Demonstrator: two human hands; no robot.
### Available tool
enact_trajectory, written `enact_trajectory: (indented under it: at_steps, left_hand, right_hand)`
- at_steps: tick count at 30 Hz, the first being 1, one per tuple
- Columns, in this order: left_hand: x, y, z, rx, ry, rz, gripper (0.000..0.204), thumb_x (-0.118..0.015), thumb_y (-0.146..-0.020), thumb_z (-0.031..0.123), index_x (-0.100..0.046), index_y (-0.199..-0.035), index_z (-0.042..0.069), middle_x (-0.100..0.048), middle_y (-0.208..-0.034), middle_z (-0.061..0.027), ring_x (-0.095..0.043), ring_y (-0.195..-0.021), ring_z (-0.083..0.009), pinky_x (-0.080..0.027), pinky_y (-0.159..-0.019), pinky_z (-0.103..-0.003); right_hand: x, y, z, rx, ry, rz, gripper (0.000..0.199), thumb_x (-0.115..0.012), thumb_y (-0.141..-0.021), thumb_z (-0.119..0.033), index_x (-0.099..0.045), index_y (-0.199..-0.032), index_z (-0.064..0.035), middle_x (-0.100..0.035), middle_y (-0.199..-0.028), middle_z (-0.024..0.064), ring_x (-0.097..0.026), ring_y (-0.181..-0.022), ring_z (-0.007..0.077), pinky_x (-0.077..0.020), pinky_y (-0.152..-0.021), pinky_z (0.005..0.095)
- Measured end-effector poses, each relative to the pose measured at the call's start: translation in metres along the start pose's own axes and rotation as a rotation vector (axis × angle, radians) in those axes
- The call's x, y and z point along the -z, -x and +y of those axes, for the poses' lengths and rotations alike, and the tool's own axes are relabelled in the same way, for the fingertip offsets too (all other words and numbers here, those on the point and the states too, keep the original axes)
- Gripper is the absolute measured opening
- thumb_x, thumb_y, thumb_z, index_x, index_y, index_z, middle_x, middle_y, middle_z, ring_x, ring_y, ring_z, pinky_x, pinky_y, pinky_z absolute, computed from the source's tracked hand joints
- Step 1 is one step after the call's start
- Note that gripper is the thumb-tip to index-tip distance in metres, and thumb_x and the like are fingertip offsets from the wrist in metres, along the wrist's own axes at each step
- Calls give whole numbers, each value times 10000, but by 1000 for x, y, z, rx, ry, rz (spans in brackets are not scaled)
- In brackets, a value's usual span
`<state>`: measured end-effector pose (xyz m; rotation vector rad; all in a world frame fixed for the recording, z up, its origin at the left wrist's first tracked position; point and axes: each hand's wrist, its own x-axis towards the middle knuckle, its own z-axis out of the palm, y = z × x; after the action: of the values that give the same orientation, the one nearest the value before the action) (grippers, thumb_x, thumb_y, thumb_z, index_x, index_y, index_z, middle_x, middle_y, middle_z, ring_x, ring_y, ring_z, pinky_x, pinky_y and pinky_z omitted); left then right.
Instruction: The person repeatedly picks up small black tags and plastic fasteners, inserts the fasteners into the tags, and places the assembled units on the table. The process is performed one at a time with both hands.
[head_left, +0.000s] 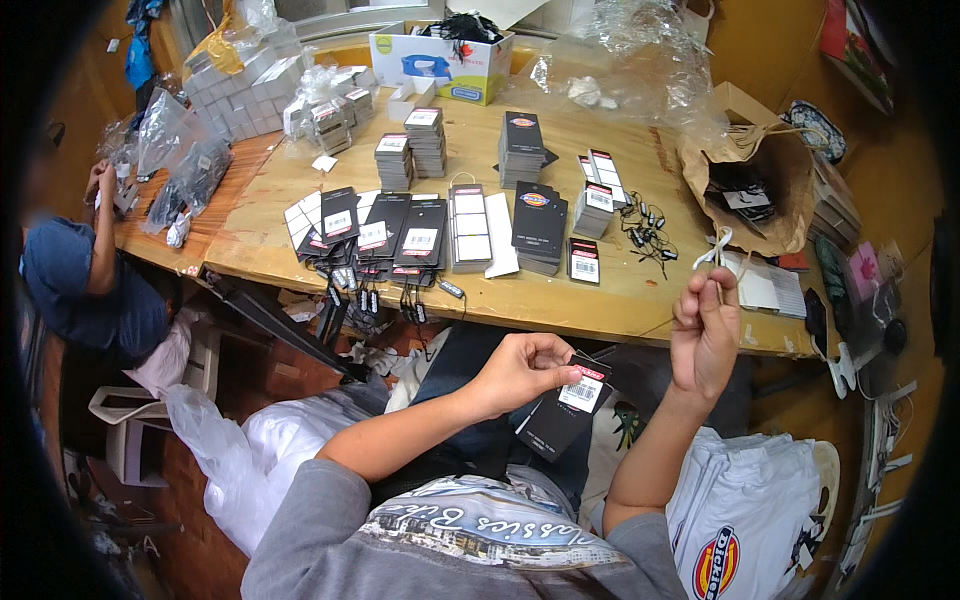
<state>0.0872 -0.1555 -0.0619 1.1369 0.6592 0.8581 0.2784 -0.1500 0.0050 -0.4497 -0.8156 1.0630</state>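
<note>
My left hand (518, 376) is closed on black hang tags (553, 428), pinched between thumb and fingers over my lap. The top one, a smaller tag (582, 392), carries a white barcode label and a red strip. My right hand (706, 335) is raised to the right at the table's front edge. Its fingertips are pinched on a thin light cord (719, 246), which loops up above them; the cord's lower run is hard to see. On the table ahead lie fanned black tags (385, 222) with black cords hanging over the edge, and a stack of large black tags (538, 232).
Further tag stacks (521, 150) stand on the wooden table (620, 300). Loose black strings (650, 232) lie right of them, beside a paper bag (765, 215). A cardboard box (440, 65) stands behind. White garments (745, 500) are piled at my right. Another person (85, 270) sits at left.
</note>
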Motion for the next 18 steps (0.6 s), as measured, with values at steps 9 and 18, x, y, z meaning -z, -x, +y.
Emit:
enact_trajectory:
  at_steps: [9, 18]
  left_hand:
    - [26, 40, -59, 19, 190, -418, 104, -417, -861, 78, -327, -881, 31, -467, -1126, -176, -453, -1023, -130, -382, -816, -247]
    - [24, 42, -65, 401, 428, -359, 289, -407, -837, 9, -331, -1115, 25, -525, -1042, -195, -559, -909, -240, -439, -800, -325]
  right_hand:
    - [11, 45, -7, 78, 313, 18, 127, -604, -735, -30, -538, -838, 4, -583, -720, 119, -474, -487, 101, -331, -417, 157]
    - [33, 87, 36, -217, 651, 107, 82, -612, -696, 25, -578, -769, 11, -579, -742, 57, -487, -584, 64, -354, -497, 153]
